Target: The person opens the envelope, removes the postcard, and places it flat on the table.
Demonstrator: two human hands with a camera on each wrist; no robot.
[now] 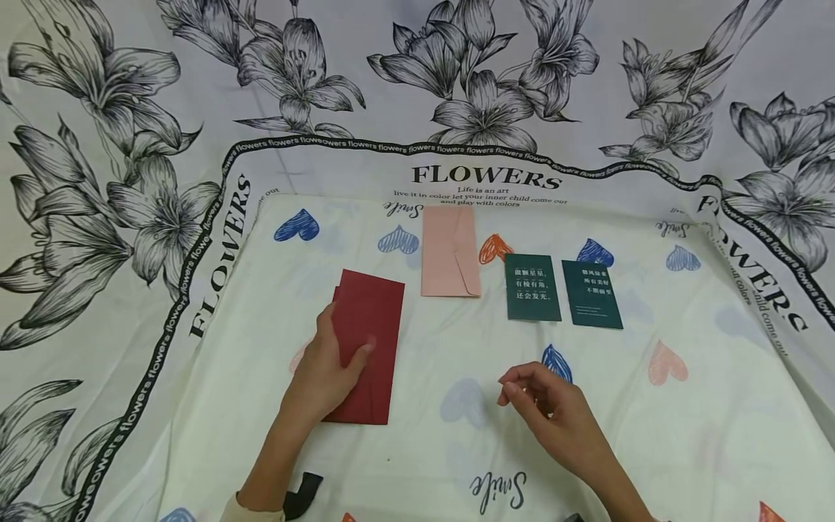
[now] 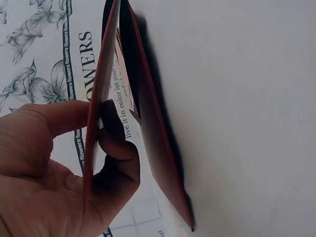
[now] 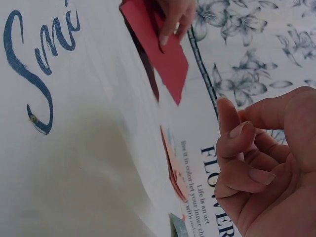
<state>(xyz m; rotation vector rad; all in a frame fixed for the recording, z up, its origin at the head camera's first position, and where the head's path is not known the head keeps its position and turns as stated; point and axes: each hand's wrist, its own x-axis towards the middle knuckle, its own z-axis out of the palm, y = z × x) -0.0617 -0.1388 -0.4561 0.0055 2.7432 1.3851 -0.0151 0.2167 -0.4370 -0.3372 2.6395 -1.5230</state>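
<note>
My left hand [image 1: 326,373] pinches a red envelope [image 1: 381,319] between thumb and fingers, on the left side of the cloth. Under it lies a second red envelope; the left wrist view shows this lower envelope [image 2: 154,136] apart from the held one, with the curled fingers in the gap. To the right, my right hand [image 1: 554,413] hovers over the cloth with its fingers loosely bent and nothing in them. In the right wrist view the thumb and fingertips of this right hand [image 3: 261,163] come close together.
A pink envelope [image 1: 438,254] lies flap side up at the back middle. Beside it on the right are two dark green cards [image 1: 533,308] with white writing. The white cloth [image 1: 424,464] bears printed hearts and words, and a flowered cloth [image 1: 365,109] rises behind.
</note>
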